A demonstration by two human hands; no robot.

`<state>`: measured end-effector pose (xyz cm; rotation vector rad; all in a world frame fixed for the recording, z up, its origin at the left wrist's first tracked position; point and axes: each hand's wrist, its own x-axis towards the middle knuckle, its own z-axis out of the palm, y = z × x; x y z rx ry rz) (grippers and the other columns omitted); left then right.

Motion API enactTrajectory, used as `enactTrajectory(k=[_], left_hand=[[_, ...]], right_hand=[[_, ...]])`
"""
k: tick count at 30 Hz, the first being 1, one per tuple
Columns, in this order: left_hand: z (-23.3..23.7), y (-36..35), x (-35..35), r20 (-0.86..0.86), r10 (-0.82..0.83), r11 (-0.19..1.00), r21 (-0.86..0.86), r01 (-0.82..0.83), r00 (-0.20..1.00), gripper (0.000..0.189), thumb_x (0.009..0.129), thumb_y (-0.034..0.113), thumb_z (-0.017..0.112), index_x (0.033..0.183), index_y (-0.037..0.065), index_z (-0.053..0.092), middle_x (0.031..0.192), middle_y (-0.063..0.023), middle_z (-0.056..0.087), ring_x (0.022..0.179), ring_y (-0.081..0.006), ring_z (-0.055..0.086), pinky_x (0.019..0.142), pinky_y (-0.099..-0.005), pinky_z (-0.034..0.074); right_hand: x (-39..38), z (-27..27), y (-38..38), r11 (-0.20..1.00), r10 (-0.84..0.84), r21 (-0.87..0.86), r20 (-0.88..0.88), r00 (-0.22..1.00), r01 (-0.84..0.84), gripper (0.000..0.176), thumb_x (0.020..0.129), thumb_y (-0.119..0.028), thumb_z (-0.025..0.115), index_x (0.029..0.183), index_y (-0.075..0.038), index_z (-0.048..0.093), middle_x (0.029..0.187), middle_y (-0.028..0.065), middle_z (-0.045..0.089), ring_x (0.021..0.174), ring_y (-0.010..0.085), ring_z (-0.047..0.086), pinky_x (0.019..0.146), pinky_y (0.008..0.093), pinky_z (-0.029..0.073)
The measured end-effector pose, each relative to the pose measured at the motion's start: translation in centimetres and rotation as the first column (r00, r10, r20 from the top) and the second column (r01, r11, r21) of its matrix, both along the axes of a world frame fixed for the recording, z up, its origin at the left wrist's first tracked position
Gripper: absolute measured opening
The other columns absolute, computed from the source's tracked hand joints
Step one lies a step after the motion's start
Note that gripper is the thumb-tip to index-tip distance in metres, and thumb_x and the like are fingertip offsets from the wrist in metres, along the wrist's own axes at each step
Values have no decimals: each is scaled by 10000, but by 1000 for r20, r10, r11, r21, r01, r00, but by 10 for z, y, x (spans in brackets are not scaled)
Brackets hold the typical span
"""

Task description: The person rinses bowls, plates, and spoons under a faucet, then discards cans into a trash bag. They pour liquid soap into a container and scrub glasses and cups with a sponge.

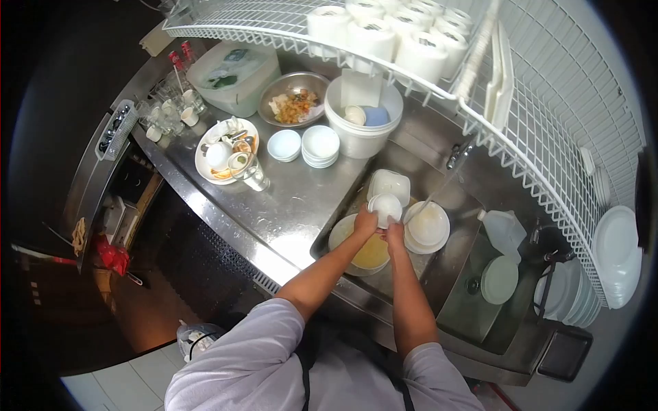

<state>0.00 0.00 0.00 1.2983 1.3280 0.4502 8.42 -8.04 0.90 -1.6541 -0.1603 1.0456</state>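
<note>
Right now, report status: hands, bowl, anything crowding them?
Left hand and right hand gripping white bowl over sink. Square dish just beyond. Stacked plates close beside right hand.

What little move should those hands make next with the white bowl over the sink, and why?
Perhaps shift the white bowl slightly right, under the pale streak that looks like water from the tap. The left fingers and right fingers both hold the bowl near that streak, which slants down toward the stacked plates in the sink.
</note>
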Motion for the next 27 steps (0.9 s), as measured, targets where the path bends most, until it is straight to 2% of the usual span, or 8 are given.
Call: enactTrajectory(k=[2,5,8,13,18,22,25,27], left_hand=[[42,0,-18,-87,-12,980,198,29,996,486,917,232,556,1343,2,525,1074,-345,683,962,-455,710,875,-502,549],[80,38,-66,-26,-160,984,79,162,987,450,914,191,523,1317,-10,530,986,-308,705,845,-438,723,827,-521,548],[120,46,-114,-65,-120,984,128,128,991,416,959,255,541,1288,2,545,919,-272,715,729,-406,717,794,-503,549],[157,62,-207,109,145,875,450,-179,983,430,988,393,623,1254,60,566,953,-179,712,811,-301,711,718,-408,542],[173,93,-300,-64,467,723,601,-339,882,571,862,202,794,1338,38,527,1194,-151,616,1083,-249,646,867,-394,535],[154,133,-324,-1,414,695,647,-315,910,949,668,180,933,1449,18,417,1357,-203,538,1213,-341,572,990,-419,510],[153,161,-319,16,330,581,784,-216,944,986,635,166,949,1446,-1,414,1421,-218,511,1295,-362,531,1033,-417,487],[159,173,-313,75,284,618,748,-242,956,990,623,169,951,1441,-9,424,1424,-222,520,1311,-369,528,1049,-418,477]], right_hand=[[-2,7,2,995,98,13,33,995,-99,315,993,-305,518,1100,-26,617,694,59,629,478,135,569,391,281,396],[-23,37,30,980,201,-31,145,969,-199,241,934,-233,541,986,-14,625,612,60,577,427,135,522,365,290,376],[-69,74,53,991,132,-49,101,986,-128,180,873,-180,585,912,-10,625,594,67,573,412,145,515,355,303,381],[-144,115,112,982,185,62,-93,978,-179,201,885,-143,564,1001,5,635,635,71,602,459,156,556,394,305,444],[-198,141,202,983,117,145,-36,993,-110,209,932,-116,545,1075,30,584,687,96,618,494,173,593,418,315,484],[-213,121,268,993,69,97,-7,998,-68,227,935,-113,552,1079,62,542,705,125,623,486,198,610,422,336,520],[-215,94,303,999,35,-10,125,992,-34,248,935,-135,565,1057,79,537,715,148,636,489,226,637,425,353,540],[-222,91,315,999,-7,-43,229,973,18,271,934,-158,578,1037,90,537,718,162,645,491,242,651,427,360,546]])
